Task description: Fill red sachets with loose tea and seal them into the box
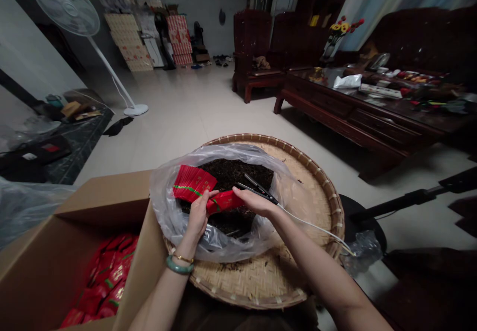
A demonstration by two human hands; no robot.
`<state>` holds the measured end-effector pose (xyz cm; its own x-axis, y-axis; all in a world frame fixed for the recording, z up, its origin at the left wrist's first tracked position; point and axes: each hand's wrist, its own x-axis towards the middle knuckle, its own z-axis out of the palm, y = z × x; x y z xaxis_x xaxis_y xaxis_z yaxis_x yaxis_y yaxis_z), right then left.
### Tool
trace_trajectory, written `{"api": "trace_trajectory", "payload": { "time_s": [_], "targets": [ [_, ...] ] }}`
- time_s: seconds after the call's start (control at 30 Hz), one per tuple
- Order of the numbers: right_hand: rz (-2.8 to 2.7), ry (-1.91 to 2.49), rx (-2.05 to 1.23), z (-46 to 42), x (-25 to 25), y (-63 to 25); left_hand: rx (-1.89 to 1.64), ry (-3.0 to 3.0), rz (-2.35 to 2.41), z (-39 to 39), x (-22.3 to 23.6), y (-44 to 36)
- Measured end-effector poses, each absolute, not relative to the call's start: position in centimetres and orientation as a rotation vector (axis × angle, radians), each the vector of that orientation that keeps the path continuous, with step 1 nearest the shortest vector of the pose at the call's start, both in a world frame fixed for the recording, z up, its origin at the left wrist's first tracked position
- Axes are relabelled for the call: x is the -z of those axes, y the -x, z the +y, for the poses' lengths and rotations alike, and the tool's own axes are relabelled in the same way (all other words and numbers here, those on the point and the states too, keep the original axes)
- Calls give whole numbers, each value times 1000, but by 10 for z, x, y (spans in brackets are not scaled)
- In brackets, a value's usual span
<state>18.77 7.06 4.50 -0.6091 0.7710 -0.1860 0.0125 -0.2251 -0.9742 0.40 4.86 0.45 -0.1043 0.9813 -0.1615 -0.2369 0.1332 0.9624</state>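
Note:
My left hand (200, 212), with bangles on the wrist, pinches the left end of a small red packet (228, 201). At the packet's right end, my right hand (254, 202) is closed on it; some fingers are hidden underneath. Fanned red packets (194, 183) with a green stripe lie just beyond my left hand. Below all this is a clear plastic bag (167, 229), its mouth spread wide around dark loose tea leaves (238, 169). A black clamp-like tool (261, 189) with two slim jaws and a white cord rests beside my right hand.
The bag sits on a round woven bamboo tray (268, 284). To the left stands an open cardboard box (108, 187) holding many filled red packets (108, 276). A black stand (406, 202) is at right. Farther off are a white fan (69, 8) and a wooden table (354, 117).

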Motion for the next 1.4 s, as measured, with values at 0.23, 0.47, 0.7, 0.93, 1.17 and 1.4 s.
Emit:
{"api": "trace_trajectory", "payload": {
  "time_s": [0.23,0.47,0.7,0.93,1.17,1.4],
  "targets": [
    [-1504,949,-1819,69,-46,-185,-1289,-2160,1513,35,-13,-9],
    [-1635,907,-1768,66,-45,-179,-1216,-2349,1478,35,-8,-10],
    [-1547,1139,-1493,80,-44,-199,-1413,-1998,1692,43,-4,-5],
    [-2550,1527,-955,55,-24,-181,-1512,-1675,1767,46,7,-1],
    [-2633,1601,-782,44,-21,-165,-1517,-1651,1730,48,12,-1],
    [-2664,1498,-781,45,-17,-164,-1510,-1622,1706,47,11,-1]
  ]
}}
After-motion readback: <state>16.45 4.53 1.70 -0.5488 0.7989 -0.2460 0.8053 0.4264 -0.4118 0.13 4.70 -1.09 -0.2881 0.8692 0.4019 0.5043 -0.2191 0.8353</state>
